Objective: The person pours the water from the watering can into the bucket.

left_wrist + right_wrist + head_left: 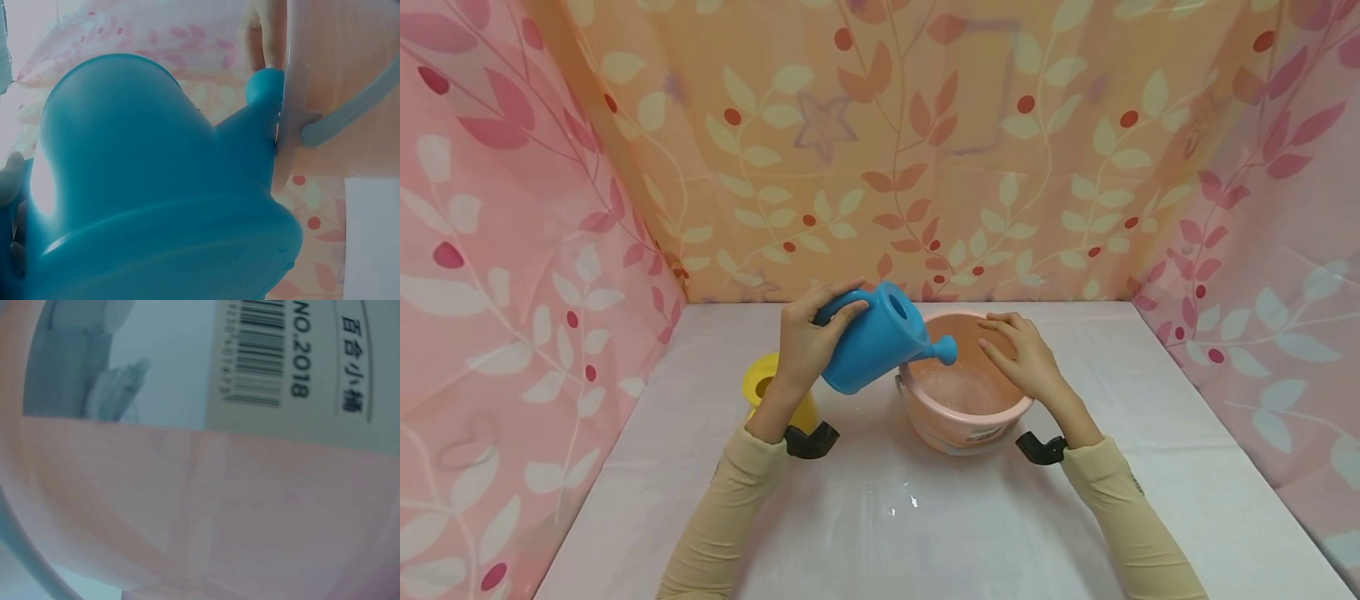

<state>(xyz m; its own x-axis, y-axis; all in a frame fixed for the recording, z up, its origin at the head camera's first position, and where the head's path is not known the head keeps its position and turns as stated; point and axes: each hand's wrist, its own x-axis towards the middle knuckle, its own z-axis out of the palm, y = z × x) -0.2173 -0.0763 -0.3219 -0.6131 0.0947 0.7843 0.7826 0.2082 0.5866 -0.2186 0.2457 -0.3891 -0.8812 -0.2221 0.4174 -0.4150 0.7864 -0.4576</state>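
Note:
My left hand (805,343) grips a blue watering can (874,346) by its handle, thumb on top. The can tips to the right, and its round sprinkler head (946,350) hangs over the left rim of a pink bucket (936,425). Some clear water (962,392) shows at the bottom of the bucket. Relaxed, mostly straight fingers of my right hand (1030,360) rest at the bucket's right rim, reaching over its inside. Close up, the left wrist view shows the can's base (181,256) with drops at its edge; a printed label (269,375) fills the right wrist view's top.
A yellow container (762,367) with a round opening stands behind my left wrist, partly hidden. Water drops (913,501) lie on the white tabletop (970,533) in front of the bucket. Leaf-patterned cloth (880,167) walls the table at the back and sides.

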